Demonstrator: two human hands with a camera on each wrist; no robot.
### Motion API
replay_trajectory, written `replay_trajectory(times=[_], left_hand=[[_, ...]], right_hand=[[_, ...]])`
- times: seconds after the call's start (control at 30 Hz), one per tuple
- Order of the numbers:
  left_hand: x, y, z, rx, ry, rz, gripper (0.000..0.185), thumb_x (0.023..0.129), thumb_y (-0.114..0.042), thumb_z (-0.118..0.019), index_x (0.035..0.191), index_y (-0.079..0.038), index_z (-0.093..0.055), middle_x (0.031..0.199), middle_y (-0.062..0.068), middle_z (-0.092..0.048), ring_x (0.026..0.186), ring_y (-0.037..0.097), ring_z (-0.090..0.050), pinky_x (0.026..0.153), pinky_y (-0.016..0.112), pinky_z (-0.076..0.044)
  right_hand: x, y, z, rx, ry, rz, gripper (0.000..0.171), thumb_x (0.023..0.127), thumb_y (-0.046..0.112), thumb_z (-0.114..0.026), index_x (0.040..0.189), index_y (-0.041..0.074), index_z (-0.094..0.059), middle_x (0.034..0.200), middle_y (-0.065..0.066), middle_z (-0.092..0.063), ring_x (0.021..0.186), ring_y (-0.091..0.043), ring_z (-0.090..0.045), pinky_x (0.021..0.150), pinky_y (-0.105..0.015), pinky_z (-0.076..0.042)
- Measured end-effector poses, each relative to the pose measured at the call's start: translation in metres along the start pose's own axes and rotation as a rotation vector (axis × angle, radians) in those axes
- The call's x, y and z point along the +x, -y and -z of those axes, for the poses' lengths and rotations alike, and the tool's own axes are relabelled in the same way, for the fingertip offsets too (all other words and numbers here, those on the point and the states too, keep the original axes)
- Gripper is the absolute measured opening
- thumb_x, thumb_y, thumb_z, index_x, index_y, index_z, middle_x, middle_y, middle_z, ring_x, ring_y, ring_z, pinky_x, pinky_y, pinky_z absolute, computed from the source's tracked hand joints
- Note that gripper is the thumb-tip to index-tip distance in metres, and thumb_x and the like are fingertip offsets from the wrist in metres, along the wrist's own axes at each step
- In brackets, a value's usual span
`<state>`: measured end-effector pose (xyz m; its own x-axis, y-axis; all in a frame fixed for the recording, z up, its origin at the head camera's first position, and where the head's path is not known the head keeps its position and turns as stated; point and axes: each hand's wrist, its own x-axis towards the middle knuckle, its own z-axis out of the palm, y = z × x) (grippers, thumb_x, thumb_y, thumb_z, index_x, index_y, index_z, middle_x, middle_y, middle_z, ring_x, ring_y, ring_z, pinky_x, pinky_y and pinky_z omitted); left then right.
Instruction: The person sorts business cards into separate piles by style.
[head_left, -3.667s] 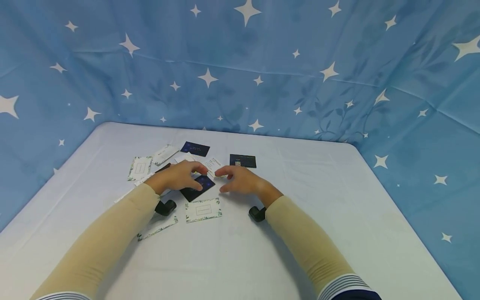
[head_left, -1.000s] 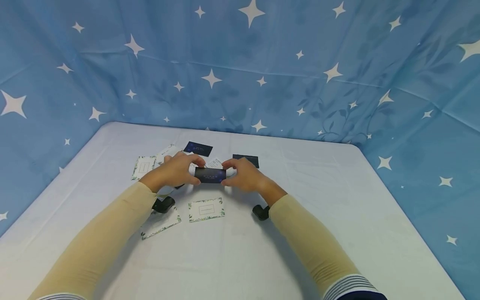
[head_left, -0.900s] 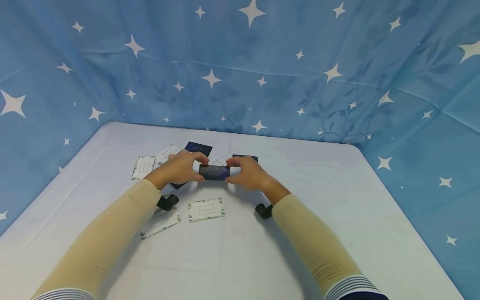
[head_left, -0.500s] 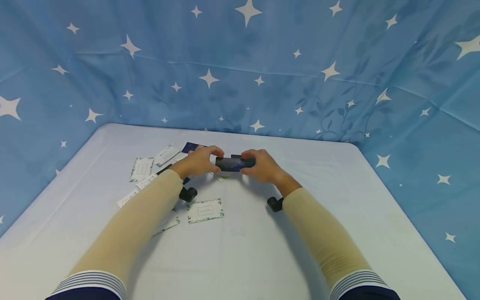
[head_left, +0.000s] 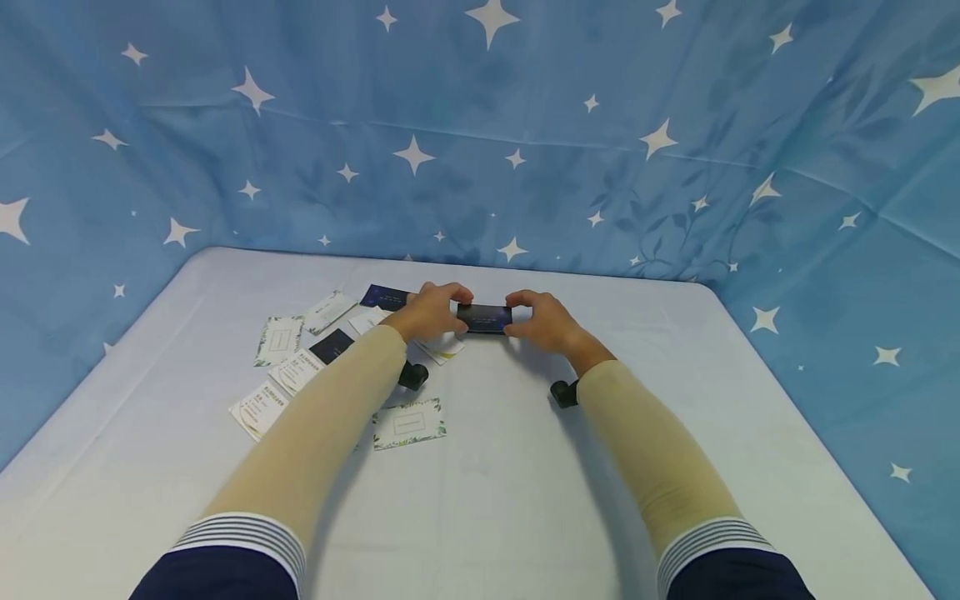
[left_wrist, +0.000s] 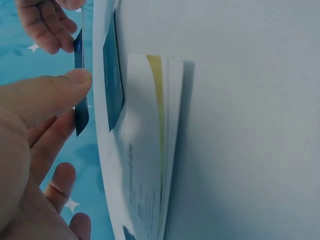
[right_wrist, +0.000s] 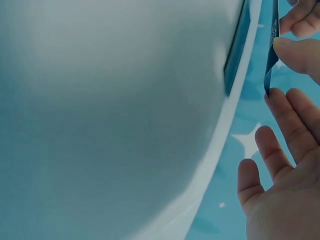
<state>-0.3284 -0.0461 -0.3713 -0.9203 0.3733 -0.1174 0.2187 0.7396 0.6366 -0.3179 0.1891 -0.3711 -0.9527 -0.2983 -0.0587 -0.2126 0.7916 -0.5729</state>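
Note:
A dark blue business card (head_left: 484,318) is held level between both hands, over the far middle of the table. My left hand (head_left: 433,312) pinches its left end between thumb and fingers. At the right end, my right hand (head_left: 553,323) pinches it the same way; in the right wrist view the card (right_wrist: 272,55) is seen nearly edge-on. Below it, another dark card (left_wrist: 113,80) lies on the table, mostly hidden in the head view. Close to the left hand, white cards with a yellow stripe (left_wrist: 150,140) lie on the tabletop.
Scattered left on the white table (head_left: 525,500) are a green-bordered card (head_left: 279,340), printed white cards (head_left: 261,408) and a black card (head_left: 332,346). Another dark card (head_left: 382,297) lies behind the left hand, a leafy-bordered card (head_left: 409,423) in front. A starry blue curtain (head_left: 480,200) hangs behind.
Both hands first closed on the dark card near the pile and lifted it. They have since carried it right and away, to above the other dark card.

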Motion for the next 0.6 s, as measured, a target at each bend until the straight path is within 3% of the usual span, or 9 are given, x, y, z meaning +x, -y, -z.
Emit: replay_trajectory(times=[0.33,0.6], left_hand=[[0.009,-0.002,-0.010,0.056,0.019,-0.008,0.052,0.092,-0.020,-0.075,0.140,-0.019,-0.056,0.138,-0.002,-0.055,0.118,0.027,-0.037,0.103,0.052,-0.025],[0.010,-0.005,-0.013,0.084,0.026,0.060,0.053,0.092,-0.023,-0.074,0.141,-0.023,-0.055,0.137,0.004,-0.051,0.118,0.035,-0.035,0.102,0.057,-0.030]], right_hand=[[0.006,-0.010,-0.003,0.024,0.039,-0.041,0.055,0.092,0.023,-0.072,0.143,0.010,-0.054,0.147,-0.012,-0.050,0.139,-0.033,-0.038,0.113,-0.050,-0.028],[0.012,-0.011,-0.006,-0.015,0.059,-0.069,0.055,0.092,0.020,-0.072,0.143,0.010,-0.054,0.148,-0.011,-0.049,0.140,-0.032,-0.037,0.115,-0.049,-0.026]])
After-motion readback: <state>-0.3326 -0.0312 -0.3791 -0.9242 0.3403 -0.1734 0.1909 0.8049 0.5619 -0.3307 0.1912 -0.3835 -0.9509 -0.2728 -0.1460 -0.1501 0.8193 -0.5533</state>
